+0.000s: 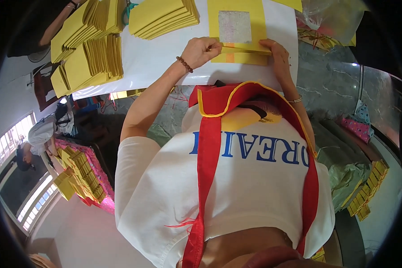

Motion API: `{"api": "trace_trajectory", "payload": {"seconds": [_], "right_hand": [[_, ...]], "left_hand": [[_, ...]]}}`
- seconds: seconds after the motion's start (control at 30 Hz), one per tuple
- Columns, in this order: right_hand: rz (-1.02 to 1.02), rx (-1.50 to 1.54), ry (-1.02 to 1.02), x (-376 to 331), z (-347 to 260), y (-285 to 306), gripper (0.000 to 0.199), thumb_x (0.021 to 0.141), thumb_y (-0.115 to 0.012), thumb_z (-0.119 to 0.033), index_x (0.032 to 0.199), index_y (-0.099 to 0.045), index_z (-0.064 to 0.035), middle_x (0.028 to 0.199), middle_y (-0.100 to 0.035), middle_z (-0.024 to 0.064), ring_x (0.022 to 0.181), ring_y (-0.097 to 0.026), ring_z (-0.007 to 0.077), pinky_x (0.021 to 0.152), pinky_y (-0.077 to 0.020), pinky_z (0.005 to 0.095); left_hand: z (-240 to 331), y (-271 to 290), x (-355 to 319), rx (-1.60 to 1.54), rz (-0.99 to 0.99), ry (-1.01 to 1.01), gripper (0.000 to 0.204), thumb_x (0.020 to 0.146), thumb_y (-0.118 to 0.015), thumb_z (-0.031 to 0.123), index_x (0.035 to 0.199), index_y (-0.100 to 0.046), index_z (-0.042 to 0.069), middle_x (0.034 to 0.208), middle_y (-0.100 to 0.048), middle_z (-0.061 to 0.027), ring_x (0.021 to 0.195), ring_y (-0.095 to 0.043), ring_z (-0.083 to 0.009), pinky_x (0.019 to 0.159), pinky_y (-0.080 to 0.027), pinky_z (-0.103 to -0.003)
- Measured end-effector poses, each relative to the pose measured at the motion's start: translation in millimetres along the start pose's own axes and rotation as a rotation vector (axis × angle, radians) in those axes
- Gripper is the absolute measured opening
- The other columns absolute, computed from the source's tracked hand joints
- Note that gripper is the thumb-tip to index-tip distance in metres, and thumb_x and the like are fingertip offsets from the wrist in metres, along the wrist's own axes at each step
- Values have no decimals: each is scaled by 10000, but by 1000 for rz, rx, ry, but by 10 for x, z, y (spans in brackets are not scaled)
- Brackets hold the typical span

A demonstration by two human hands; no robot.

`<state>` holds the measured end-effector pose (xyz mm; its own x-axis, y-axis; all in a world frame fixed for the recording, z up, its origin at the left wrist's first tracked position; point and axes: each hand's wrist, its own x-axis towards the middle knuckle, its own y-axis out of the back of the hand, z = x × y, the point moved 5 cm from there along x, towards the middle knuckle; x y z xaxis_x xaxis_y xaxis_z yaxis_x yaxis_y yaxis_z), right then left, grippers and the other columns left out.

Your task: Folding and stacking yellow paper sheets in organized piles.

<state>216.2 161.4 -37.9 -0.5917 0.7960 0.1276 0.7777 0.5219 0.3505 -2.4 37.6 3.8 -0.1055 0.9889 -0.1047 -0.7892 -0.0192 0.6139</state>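
A yellow paper sheet (259, 23) with a silvery square patch (235, 27) lies on the white table (163, 56) in front of me. Its near part is creased into a narrow raised fold (244, 51). My left hand (202, 51) is closed at the left end of this fold, fingertips pinching the paper. At the opposite end, my right hand (278, 54) holds the fold with its fingers bent over the sheet's right edge; the thumb is hard to make out.
Stacks of folded yellow paper (91, 58) cover the table's left side, with another fanned stack (164, 18) at the back. Teal-handled scissors (127, 12) lie between them. Another person's arm (58, 27) reaches in at far left. A clear plastic bag (332, 18) sits right of the table.
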Motion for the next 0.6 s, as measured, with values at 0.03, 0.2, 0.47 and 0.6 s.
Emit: {"api": "trace_trajectory", "payload": {"seconds": [0.03,0.2,0.47,0.6], "right_hand": [[-4,17,66,-7,25,7,357,942,-424,-284,989,-640,-4,1044,-634,118,1030,-563,229,933,-390,322],[-5,-418,266,-42,-137,-59,283,862,-584,-257,1028,-631,-32,1001,-647,98,987,-586,204,898,-411,321],[-10,-180,-48,-25,55,-58,278,805,-634,-291,1015,-636,-109,1029,-627,45,1019,-531,193,947,-272,360],[11,184,-46,-80,-120,2,283,782,-654,-220,1036,-624,-101,1087,-605,72,1076,-516,227,957,-288,366]], "left_hand": [[-65,-20,9,-56,4,7,201,823,-584,208,819,-628,12,652,-591,-63,576,-543,-152,520,-432,-285],[-180,-37,18,-195,-12,79,209,839,-615,209,899,-634,9,638,-551,1,537,-460,-32,458,-385,-201],[-79,65,23,394,146,-320,430,757,-651,144,1172,-552,101,1213,-521,-133,1067,-472,-308,879,-401,-385],[-34,42,2,579,203,-424,440,710,-610,79,1145,-565,127,1202,-537,-113,1043,-500,-311,877,-418,-394]]}}
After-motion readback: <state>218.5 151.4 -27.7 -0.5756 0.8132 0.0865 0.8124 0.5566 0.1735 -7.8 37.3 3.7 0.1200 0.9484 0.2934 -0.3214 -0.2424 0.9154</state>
